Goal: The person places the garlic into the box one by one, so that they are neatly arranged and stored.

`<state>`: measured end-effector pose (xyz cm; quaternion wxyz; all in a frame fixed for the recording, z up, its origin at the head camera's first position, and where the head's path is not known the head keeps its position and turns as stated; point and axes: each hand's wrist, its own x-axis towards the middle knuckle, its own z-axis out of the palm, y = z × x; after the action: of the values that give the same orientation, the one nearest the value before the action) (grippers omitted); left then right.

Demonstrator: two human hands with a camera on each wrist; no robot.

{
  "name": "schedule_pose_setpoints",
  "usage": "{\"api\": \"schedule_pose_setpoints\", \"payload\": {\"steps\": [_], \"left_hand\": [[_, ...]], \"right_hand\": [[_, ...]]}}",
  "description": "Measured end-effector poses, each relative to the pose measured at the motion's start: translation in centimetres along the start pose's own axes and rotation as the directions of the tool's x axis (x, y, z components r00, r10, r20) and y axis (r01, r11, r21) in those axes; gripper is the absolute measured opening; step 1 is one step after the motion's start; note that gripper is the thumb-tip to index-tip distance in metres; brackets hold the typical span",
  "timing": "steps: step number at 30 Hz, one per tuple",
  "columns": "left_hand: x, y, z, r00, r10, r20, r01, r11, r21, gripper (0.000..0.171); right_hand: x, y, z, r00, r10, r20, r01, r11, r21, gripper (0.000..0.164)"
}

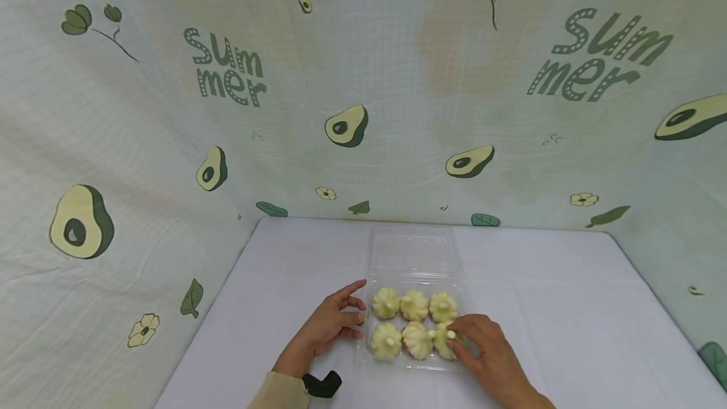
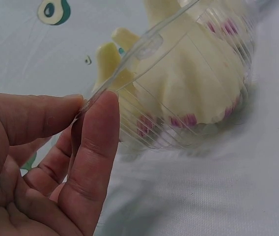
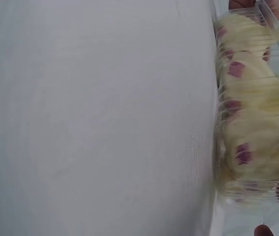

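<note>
A clear plastic box (image 1: 414, 366) on the table holds garlic bulbs in two rows of three, pale yellow with purple marks near the base. My left hand (image 1: 329, 327) is at its left side; in the left wrist view the thumb (image 2: 46, 115) and index finger pinch the box's rim. At the front right corner, my right hand (image 1: 494, 358) pinches a garlic bulb (image 1: 440, 343) near its stem, the bulb sitting in the box. The front middle bulb (image 1: 417, 341) leans with its stem to the right. Only bits of the right fingertips (image 3: 264, 230) show in the right wrist view.
The box's hinged lid (image 1: 411, 252) lies folded back behind it, flat on the white tablecloth (image 1: 545, 295). A pale curtain (image 1: 392, 49) printed with avocados, leaves and lettering hangs behind the table and along both sides. A black band (image 1: 322, 385) circles the left wrist.
</note>
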<state>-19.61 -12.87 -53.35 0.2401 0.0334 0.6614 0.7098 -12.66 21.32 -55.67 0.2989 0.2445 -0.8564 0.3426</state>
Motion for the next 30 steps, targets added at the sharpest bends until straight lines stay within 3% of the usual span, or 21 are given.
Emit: {"api": "schedule_pose_setpoints", "payload": {"steps": [7, 30], "left_hand": [[0.00, 0.02, 0.07, 1.000, 0.002, 0.000, -0.002, 1.000, 0.000, 0.079], [-0.02, 0.18, 0.31, 1.000, 0.003, -0.005, -0.003, 1.000, 0.006, 0.079]], "right_hand": [[-0.19, -0.11, 0.01, 0.998, 0.059, -0.021, -0.059, 0.998, 0.006, 0.045], [-0.53, 0.26, 0.15, 0.999, 0.039, -0.019, -0.038, 0.998, 0.056, 0.049]]}}
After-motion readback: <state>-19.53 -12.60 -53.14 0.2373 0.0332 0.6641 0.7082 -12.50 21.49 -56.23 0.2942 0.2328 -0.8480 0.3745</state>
